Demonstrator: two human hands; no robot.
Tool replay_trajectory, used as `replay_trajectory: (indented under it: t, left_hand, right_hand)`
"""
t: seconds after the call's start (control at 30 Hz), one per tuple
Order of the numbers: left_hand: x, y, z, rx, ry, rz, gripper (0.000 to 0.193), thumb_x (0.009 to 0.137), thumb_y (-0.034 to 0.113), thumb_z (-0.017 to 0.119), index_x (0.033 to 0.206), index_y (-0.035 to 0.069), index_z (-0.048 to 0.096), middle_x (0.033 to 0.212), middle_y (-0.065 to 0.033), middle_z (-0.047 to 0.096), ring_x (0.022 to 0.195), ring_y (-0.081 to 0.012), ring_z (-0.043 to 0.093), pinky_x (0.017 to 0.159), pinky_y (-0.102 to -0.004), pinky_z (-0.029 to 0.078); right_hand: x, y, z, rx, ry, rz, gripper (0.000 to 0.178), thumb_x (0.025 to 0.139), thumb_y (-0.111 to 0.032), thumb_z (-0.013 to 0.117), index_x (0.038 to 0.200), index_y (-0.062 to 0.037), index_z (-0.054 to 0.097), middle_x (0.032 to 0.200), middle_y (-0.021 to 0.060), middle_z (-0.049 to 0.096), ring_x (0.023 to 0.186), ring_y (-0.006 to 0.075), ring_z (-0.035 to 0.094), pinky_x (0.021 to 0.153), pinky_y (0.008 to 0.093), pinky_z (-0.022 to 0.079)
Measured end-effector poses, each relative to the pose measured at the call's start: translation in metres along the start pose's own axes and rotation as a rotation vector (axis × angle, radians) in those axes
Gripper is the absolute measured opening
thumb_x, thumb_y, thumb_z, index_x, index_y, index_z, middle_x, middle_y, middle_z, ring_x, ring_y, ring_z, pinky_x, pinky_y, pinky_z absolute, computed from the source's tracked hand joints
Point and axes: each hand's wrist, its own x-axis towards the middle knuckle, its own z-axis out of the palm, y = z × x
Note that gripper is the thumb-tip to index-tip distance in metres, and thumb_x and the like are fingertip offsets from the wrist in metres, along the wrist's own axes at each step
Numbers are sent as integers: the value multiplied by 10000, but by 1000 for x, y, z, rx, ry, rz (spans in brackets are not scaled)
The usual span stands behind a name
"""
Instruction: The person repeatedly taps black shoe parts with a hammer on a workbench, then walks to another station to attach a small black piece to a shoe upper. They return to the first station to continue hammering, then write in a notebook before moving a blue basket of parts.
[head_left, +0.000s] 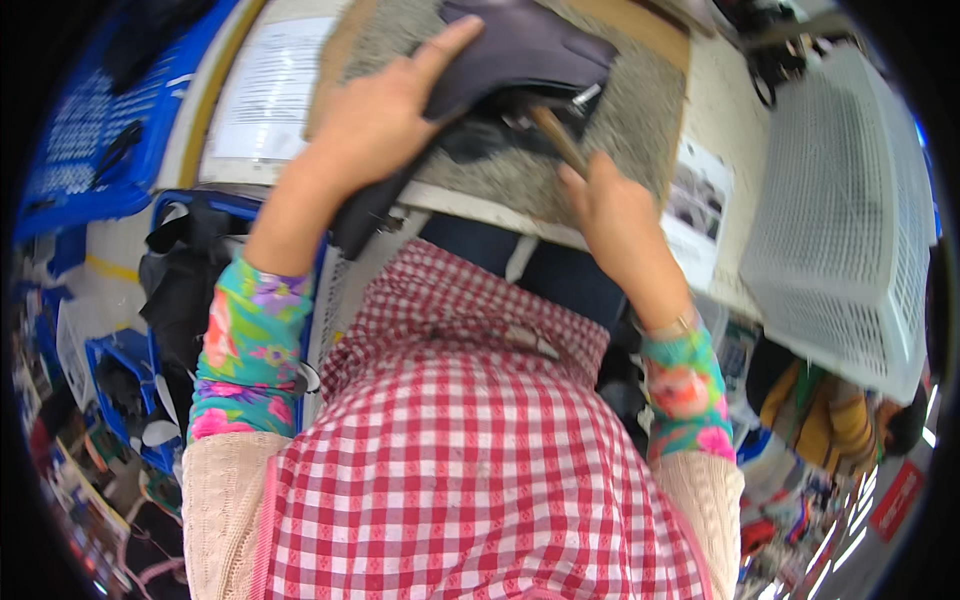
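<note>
A dark purplish-black leather-like piece [525, 48], perhaps part of a bag, lies on a rough grey board in front of me. My left hand [385, 115] grips its left side, with one finger stretched over the top and the others partly hidden. My right hand [612, 200] is closed round the wooden handle [556, 138] of a tool, whose far end reaches to the piece's near edge. That end is blurred among black folds, so its kind is unclear. A small shiny metal part [586, 95] shows beside it. A black strip [365, 215] hangs off the table edge under my left wrist.
The grey board [640, 120] rests on a white table. A printed sheet [268, 90] lies left, another sheet with a picture [697, 205] right. A white mesh basket [835, 210] stands at the right, a blue basket [100, 130] at the left. Black pieces [190, 265] hang below left.
</note>
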Motion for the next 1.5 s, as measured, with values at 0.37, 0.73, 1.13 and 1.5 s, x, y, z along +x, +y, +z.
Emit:
replay_trajectory:
  t: [0.37,0.73,1.13,1.5]
  left_hand:
    - [-59,29,-39,96,78,-273,678,937,213,564,1583,257,361,1300,-245,614,1127,-398,658,859,-486,527]
    - [-440,-51,-202,1020,1119,-959,526,1019,296,579,1530,291,451,1466,-116,555,1205,-362,641,894,-474,565]
    - [-522,-229,-130,442,-235,-1844,553,947,491,661,1358,120,658,1426,-143,614,1319,-373,582,1071,-522,473]
    - [-22,-262,-161,770,543,-499,781,848,133,765,1540,175,406,1540,-197,431,1417,-396,422,1124,-490,424]
  right_hand:
    - [-15,-46,12,-30,-213,-144,362,1064,-262,554,1144,91,567,752,327,582,692,511,563,588,503,428]
    - [-52,-106,-15,-31,-262,-192,429,1071,-296,545,1228,103,567,759,270,577,638,394,505,605,427,427]
    - [-43,-75,0,69,-229,-154,301,1023,-290,610,992,0,535,771,292,617,752,520,612,601,542,457]
    - [20,15,50,-258,221,54,192,995,-196,638,993,-41,525,857,235,651,761,471,638,598,504,493]
